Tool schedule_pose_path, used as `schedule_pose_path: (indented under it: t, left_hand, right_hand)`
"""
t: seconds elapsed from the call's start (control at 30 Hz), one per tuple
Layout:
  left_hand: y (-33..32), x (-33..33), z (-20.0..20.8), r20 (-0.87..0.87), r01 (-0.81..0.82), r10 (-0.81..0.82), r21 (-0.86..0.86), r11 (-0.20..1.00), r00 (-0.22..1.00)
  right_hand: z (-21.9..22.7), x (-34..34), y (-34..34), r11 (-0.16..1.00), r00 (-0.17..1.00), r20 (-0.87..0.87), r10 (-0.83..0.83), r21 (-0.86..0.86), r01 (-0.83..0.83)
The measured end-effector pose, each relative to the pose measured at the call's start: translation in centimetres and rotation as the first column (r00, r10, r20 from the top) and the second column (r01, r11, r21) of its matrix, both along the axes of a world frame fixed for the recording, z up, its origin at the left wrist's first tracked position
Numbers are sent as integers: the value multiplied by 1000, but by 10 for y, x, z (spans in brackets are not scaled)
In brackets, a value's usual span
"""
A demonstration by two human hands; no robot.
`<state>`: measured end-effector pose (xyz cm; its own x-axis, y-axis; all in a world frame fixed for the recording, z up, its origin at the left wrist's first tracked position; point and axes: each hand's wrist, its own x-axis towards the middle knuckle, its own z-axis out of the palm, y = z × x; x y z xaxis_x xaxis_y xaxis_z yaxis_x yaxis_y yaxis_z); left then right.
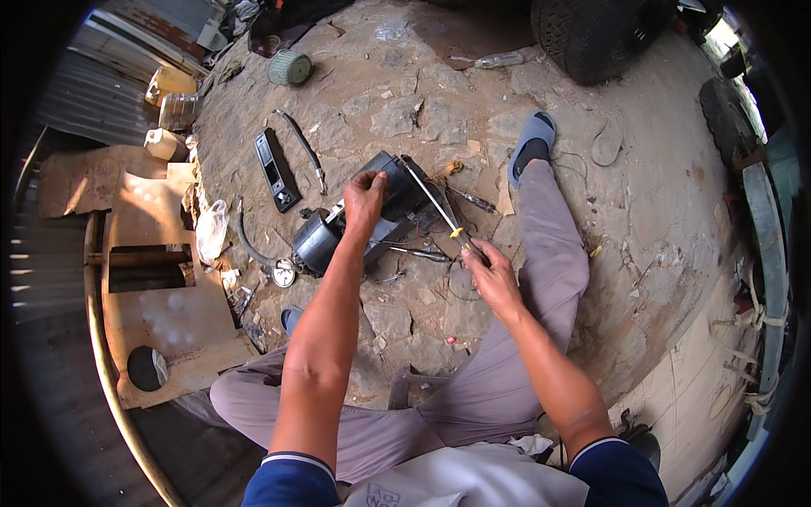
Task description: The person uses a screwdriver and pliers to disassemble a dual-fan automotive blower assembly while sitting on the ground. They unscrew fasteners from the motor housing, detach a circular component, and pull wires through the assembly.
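Rough stone paving [443,125] runs from corrugated metal [80,93] along its left edge to a tyre [596,42] at its far edge. A black plastic housing [404,196] lies mid-paving. The left hand [365,204] is over it, fingers bunched; I cannot tell whether they pinch anything. The right hand [497,280] is clamped around a screwdriver [456,232]. Likely best: brace the housing, keep the shaft aligned, press steadily.

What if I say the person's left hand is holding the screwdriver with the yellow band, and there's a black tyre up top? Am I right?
Not quite: the head view shows the screwdriver with the yellow band in the right hand, not the left hand.
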<state>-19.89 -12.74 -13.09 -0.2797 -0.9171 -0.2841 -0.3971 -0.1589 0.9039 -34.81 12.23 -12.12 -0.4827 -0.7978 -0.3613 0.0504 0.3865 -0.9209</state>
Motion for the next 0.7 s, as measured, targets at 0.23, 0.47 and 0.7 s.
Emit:
schedule_pose_path:
  t: [0.23,0.47,0.7]
  left_hand:
    - [-60,3,-39,548,558,-286,-428,712,786]
    - [-47,-13,-33,618,606,-284,-403,686,733]
    - [-56,-9,-38,570,584,-309,-396,709,761]
  right_hand:
    - [-16,-6,-14,991,998,66,-9,135,0]
    - [-12,-9,-20,990,997,82,-15,140,4]
    - [-9,-10,-39,995,994,107,14,100,-25]
